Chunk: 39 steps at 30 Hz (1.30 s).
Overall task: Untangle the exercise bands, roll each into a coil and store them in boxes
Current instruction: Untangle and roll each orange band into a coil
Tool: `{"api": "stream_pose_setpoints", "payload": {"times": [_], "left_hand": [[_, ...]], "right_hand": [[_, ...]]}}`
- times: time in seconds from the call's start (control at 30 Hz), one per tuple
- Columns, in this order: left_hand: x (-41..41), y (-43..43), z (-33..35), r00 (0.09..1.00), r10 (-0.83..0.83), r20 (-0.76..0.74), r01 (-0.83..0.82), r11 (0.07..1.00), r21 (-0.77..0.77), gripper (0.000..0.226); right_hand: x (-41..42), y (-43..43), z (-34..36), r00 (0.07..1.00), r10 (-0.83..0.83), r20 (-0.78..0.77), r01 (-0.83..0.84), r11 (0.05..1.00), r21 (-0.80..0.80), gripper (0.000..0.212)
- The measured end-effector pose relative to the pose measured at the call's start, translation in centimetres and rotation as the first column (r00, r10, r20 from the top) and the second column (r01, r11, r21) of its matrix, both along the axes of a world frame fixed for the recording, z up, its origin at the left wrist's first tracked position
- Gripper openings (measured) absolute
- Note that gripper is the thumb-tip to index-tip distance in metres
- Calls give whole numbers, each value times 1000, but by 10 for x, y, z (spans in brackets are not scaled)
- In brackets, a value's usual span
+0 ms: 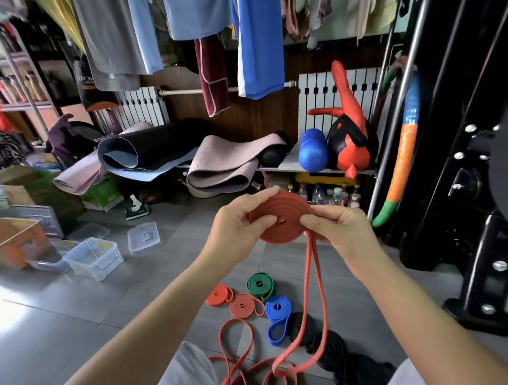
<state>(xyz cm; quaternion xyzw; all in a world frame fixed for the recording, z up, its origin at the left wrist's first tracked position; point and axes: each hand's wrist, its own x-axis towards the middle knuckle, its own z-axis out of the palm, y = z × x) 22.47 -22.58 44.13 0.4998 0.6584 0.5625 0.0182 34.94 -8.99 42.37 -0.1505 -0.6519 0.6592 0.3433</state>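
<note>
My left hand [236, 224] grips the red coil [279, 220], thumb flat across its face and fingers behind. My right hand [337, 229] pinches the opposite rim, thumb on the face, just where the unrolled tail [316, 291] leaves it. The coil is up in the air between both hands. Its tail hangs below it as a doubled strand down to the grey floor [135, 297], ending among loose red loops [238, 345]. To wind it well, I think the left thumb should press the wraps flat so they cannot telescope. The right hand should feed both strands in together, untwisted and under light tension. The loops below look likely to snag, so I would draw up slack gently. Below the coil lie finished rolls: two small red coils [219, 295], a green coil [260, 285], a blue coil [278, 306] and black coils [330, 348]. Well to the coil's left stand the clear plastic boxes [94, 258].
</note>
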Motion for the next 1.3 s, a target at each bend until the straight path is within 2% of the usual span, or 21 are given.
{"api": "stream_pose_setpoints", "payload": {"times": [0.1,0.17,0.23,0.3,0.37,0.43,0.47,0.53,0.6,0.67,0.77,0.93,1.0,1.1,1.23,1.3], "left_hand": [[6,4,-7,958,-75,277,31,987,160,55],[10,7,-13,915,-82,394,-1,979,204,53],[15,9,-20,892,-53,449,-38,981,192,50],[16,10,-26,903,-28,428,-33,991,133,45],[10,9,-25,957,16,288,-22,1000,15,42],[0,6,-18,1000,8,22,-5,991,-130,43],[-4,6,-13,988,-30,-152,-5,975,-224,47],[-8,7,-4,890,-154,-429,-30,920,-391,60],[-8,7,4,829,-214,-516,-26,908,-418,59],[-11,7,7,830,-194,-524,2,939,-344,54],[-13,5,7,891,-90,-445,-13,975,-223,50],[-8,6,3,994,57,-95,-61,997,-40,60],[-2,9,1,995,43,95,-44,999,11,60],[6,12,-7,919,-20,393,-37,990,138,54],[20,12,-19,906,-9,423,-68,984,168,48],[21,9,-22,908,-23,419,-28,993,115,45]], "right_hand": [[-2,-6,-4,999,3,-35,-6,996,-87,18],[-4,-8,-7,998,18,-66,-27,989,-143,19],[-4,-7,-8,998,14,-53,-21,989,-146,20],[-3,-1,-8,1000,5,20,-4,999,-53,19],[-2,5,-7,995,19,96,-27,996,87,19],[-2,9,-3,987,51,153,-82,977,199,22],[-2,10,-1,982,62,179,-104,966,237,25],[-4,14,5,972,66,224,-136,939,315,25],[-5,16,9,968,64,242,-150,922,356,25],[-5,17,10,973,72,221,-142,937,319,26],[-4,20,6,982,75,172,-119,958,260,27],[-2,18,-7,997,43,58,-48,995,87,24],[-4,14,-10,1000,7,18,-7,999,49,23],[-8,7,-15,999,-27,-21,26,999,-29,25],[-9,5,-21,997,-38,-74,26,987,-156,20],[-6,9,-22,998,-20,-62,11,992,-128,21]]}}
